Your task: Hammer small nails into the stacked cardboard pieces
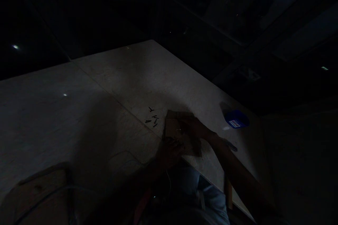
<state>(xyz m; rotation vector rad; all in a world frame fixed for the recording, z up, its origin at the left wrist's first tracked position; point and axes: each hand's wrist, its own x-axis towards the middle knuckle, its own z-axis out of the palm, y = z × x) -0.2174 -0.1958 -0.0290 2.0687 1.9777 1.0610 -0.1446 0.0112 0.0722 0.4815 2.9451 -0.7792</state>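
Observation:
In the dim light a brown piece of cardboard (173, 123) lies at the near edge of the table. My left hand (170, 150) is closed over its lower left part, fingers curled on top. Above the cardboard's right side is my right hand (194, 127), its fingers drawn together toward a tiny glint on the cardboard. What they pinch is too dark and small to name. Several thin dark nails or screws (155, 116) lie loose on the table, left of the cardboard.
A blue plastic container (237, 119) with a white label sits near the table's right edge. A slim dark tool (230, 145) lies partly behind my right forearm. The pale table (132, 74) has a seam. A chair-like form (39, 197) shows at lower left.

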